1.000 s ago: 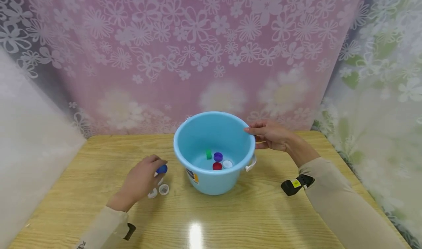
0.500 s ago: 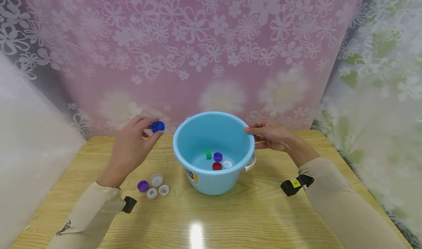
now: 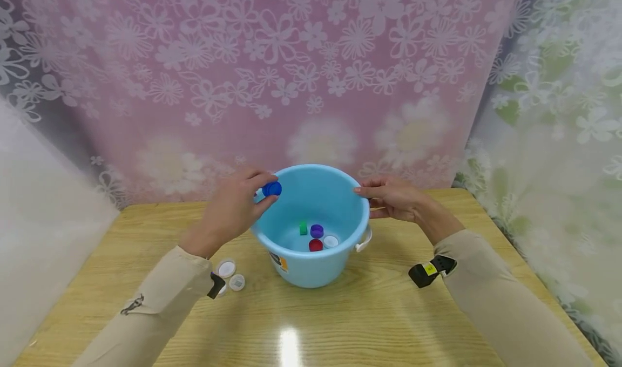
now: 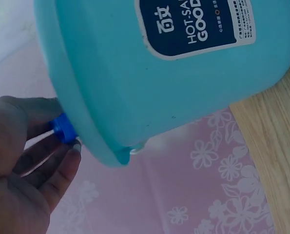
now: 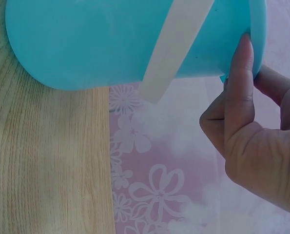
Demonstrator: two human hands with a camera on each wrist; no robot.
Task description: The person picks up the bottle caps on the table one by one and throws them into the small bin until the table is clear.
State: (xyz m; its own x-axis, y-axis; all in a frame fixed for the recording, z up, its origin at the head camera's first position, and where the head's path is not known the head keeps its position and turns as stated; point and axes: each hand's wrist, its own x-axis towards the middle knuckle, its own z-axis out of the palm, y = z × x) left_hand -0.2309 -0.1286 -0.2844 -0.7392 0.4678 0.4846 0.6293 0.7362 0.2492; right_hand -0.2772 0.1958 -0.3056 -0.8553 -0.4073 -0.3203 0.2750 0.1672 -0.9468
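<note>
A light-blue bucket [image 3: 311, 272] stands upright on the table. Between thumb and fingers, my left hand [image 3: 230, 210] pinches a blue bottle cap [image 3: 273, 188] at the bucket's left rim. In the left wrist view, the blue cap [image 4: 64, 129] appears just outside or above the rim; I cannot tell whether it touches. My right hand [image 3: 396, 198] grips the right rim, thumb on top and fingers outside, as the right wrist view also shows the hand [image 5: 252, 107]. Inside the bucket lie a green cap [image 3: 303, 228], a purple cap [image 3: 317, 231], a red cap [image 3: 316, 245] and a white cap [image 3: 331, 242].
Left of the bucket, white caps [image 3: 225, 269] lie on the wooden table [image 3: 369, 313], partly hidden by my left wrist. A white handle [image 3: 364, 240] hangs at the bucket's right side. A pink flowered curtain [image 3: 243, 86] hangs behind the table.
My left hand has lifted the blue cap from the group on the table, then carried it right to the bucket's rim. The right hand has kept its hold on the rim.
</note>
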